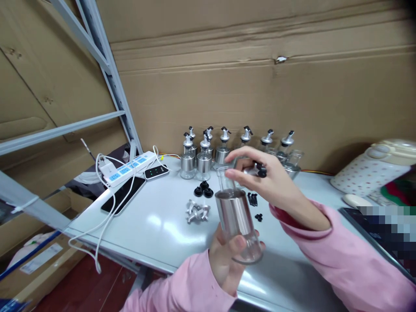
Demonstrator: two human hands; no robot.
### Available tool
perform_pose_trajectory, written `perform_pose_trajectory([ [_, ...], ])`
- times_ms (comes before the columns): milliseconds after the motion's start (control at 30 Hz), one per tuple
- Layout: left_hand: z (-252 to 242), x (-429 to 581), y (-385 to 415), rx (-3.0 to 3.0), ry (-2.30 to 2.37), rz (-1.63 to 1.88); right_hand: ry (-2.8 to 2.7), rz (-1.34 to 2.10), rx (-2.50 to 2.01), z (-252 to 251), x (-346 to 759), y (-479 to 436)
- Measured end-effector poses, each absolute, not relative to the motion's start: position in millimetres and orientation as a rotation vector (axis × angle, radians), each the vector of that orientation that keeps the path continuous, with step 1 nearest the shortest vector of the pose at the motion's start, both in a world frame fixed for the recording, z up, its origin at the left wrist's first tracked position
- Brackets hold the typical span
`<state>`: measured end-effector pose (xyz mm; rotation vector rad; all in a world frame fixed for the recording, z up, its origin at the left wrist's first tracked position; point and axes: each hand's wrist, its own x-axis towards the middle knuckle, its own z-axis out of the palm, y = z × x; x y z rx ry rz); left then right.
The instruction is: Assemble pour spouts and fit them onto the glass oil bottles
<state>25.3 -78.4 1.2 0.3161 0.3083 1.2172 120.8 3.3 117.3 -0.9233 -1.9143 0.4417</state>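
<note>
My left hand is wrapped round the lower part of a glass oil bottle with a steel sleeve, held tilted above the table. At its open glass neck is my right hand, thumb and forefinger close to the rim; whether they touch it I cannot tell. A silver pour spout with a black tip shows within the curled fingers of that hand. Beyond the bottle lie black stoppers and a pile of silver spout parts. Small black levers and tiny black caps are partly behind my hands.
Several bottles with spouts stand along the cardboard wall. An open-necked bottle is at their right end. On the left are a power strip, a phone and loose white cables. A dotted jug lies right.
</note>
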Motion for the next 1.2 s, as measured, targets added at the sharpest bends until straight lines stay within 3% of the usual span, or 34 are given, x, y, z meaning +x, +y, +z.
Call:
perform_pose_trajectory([
  [167, -1, 26, -77, 0.311, 0.301, 1.150, -2.277, 0.367, -1.087, 128, 135, 6],
  [467, 0, 25, -77, 0.288, 0.266, 1.127, -2.288, 0.830, -1.154, 128, 152, 16],
  [767, 7, 21, -74, 0.180, 0.274, 1.069, -1.865, -0.068, -1.155, 129, 141, 29],
  [1200, 2, 19, -71, 0.280, 0.335, 1.049, -1.986, -0.086, -1.270, 64, 127, 85],
])
